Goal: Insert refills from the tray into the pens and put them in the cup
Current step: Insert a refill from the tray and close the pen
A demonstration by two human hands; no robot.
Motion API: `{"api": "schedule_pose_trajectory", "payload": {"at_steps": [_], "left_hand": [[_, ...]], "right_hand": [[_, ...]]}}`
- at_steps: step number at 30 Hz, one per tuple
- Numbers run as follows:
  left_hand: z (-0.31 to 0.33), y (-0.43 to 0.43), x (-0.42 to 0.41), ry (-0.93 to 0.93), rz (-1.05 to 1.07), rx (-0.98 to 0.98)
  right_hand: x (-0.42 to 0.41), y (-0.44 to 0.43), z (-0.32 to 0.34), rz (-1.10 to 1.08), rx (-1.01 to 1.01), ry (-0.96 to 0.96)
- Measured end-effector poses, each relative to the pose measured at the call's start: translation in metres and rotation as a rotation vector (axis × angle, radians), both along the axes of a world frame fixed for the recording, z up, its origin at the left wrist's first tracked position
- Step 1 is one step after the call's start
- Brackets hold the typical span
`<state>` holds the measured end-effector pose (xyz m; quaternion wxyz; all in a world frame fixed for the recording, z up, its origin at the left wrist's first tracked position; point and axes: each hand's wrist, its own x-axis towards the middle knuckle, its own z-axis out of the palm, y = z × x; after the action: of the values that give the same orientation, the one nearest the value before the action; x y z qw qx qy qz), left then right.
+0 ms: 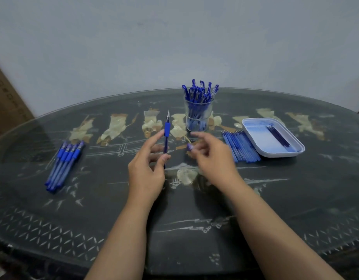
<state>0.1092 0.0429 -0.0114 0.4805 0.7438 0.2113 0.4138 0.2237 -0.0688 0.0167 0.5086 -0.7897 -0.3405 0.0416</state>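
We see the left hand pinching a pen upright, tip up. Just beside it the blurred right hand pinches a small blue piece — possibly a cap. The cup stands just beyond both hands — the tray lies off right.

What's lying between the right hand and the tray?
In the head view, a row of pale blue refill-like sticks lies flat on the table between the right hand and the white tray.
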Motion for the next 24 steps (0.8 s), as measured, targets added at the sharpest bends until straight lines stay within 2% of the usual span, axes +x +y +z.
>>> {"api": "schedule_pose_trajectory", "payload": {"at_steps": [4,7,18,24], "left_hand": [[-0.001,-0.001,0.001,0.032,-0.065,0.043],[-0.002,-0.003,0.001,0.074,-0.109,0.139],[-0.003,-0.006,0.0,0.132,-0.17,0.247],[-0.001,-0.006,0.0,0.139,-0.18,0.264]], "right_hand": [[0.013,-0.019,0.035,-0.067,0.434,0.283],[0.012,-0.026,0.05,-0.061,0.602,0.358],[-0.001,-0.018,0.048,-0.057,0.64,0.317],[0.002,-0.013,0.037,-0.062,0.475,0.205]]}}
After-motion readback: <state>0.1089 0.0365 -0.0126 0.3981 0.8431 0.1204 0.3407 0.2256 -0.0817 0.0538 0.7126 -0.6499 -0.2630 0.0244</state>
